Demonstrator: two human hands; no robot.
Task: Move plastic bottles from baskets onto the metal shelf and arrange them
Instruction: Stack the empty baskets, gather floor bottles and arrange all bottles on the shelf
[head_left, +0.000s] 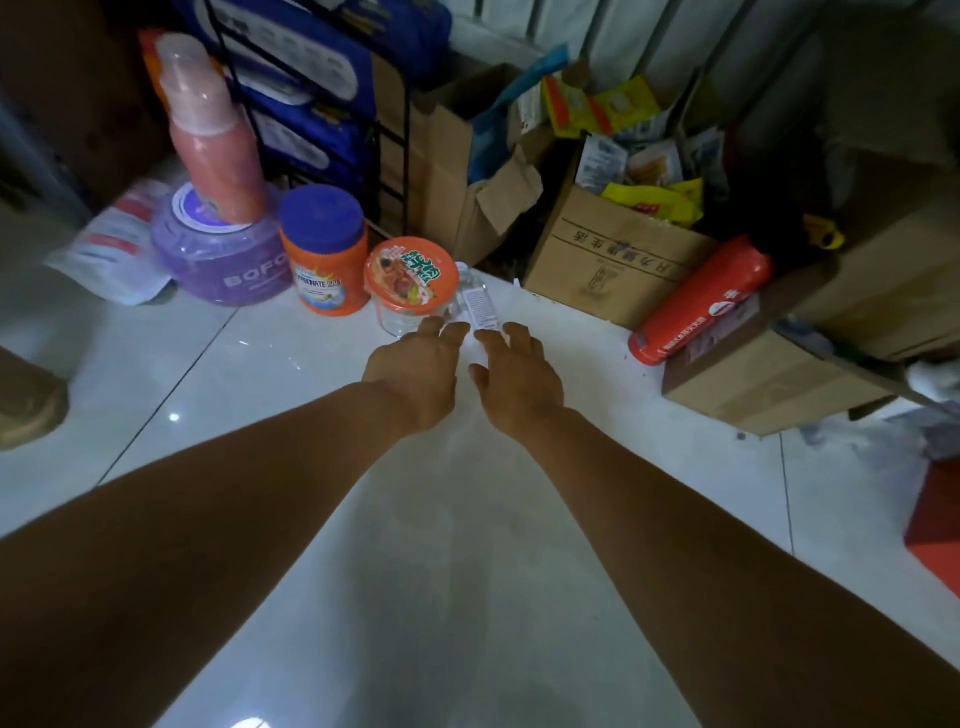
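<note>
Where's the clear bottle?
Head view, centre: the clear bottle sits on the floor right of the noodle cup, just ahead of the left hand and right hand.

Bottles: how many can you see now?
2. A pink bottle stands on the purple tub; a clear bottle is beside the noodle cup, just beyond the left hand and right hand. Boxes may hide more.

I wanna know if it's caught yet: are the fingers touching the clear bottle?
Cannot tell. In the head view, fingers of the left hand and right hand reach the clear bottle's near end, but glare hides contact or gap.
</note>
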